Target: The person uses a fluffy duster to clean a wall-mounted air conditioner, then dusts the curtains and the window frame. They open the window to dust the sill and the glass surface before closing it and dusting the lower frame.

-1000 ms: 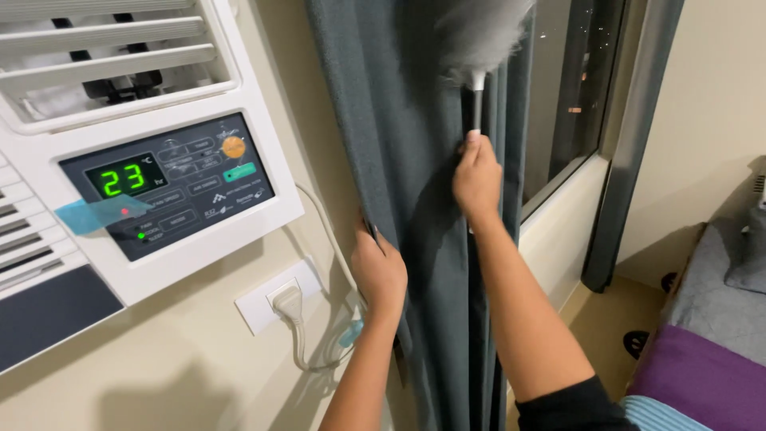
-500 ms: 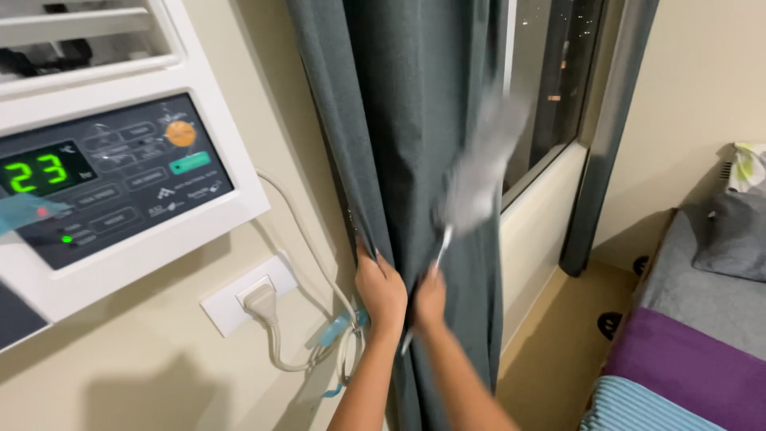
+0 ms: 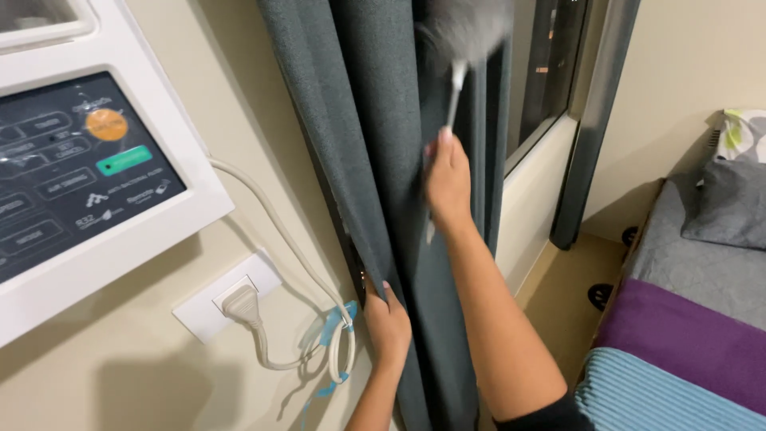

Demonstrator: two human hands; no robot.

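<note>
My left hand (image 3: 388, 318) pinches the edge of the grey-green curtain (image 3: 383, 144) low down beside the wall plug (image 3: 239, 303); my right hand (image 3: 447, 179) is wrapped around the white handle of a duster (image 3: 467, 36), its blurred grey head up against the curtain folds by the window (image 3: 554, 64)

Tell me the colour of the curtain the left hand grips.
Dark grey-green curtain, plain, clearest in the head view.

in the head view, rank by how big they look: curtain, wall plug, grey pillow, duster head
1. curtain
2. grey pillow
3. duster head, blurred and cut off, so unsure against the pillow
4. wall plug
</note>
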